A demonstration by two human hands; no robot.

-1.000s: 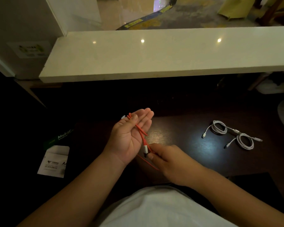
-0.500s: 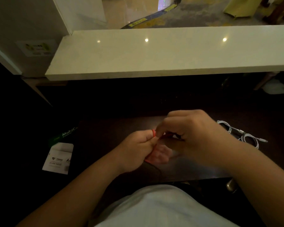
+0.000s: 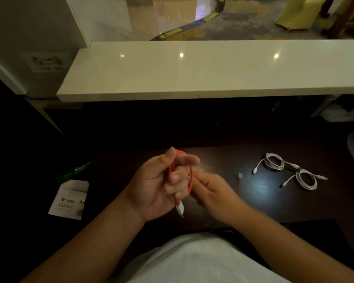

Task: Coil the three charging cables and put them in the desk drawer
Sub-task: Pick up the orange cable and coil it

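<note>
Dim light covers a dark wooden desk (image 3: 223, 205) set below a pale polished stone ledge (image 3: 192, 78).

Head view: the left hand (image 3: 153, 186), palm up over the desk's near edge, has its fingers curled round a red cable (image 3: 191, 178) looped about them. The loop's long axis runs away from the person, from a bend at the fingertips down to a white plug (image 3: 179, 209) that points back toward the body. The right hand (image 3: 211, 190) is blurred just beside the loop; whether it grips the strand cannot be told. A second red-and-white plug end (image 3: 240, 177) shows to its right, just over the desk. Two white cables (image 3: 290, 170), each wound into a round coil, lie touching on the desk well to the right. A white paper packet (image 3: 70, 201) lies at left.

Against the frame half a second earlier, the right hand has dropped from above the left to its right side, uncovering the red loop and the white coils.
</note>
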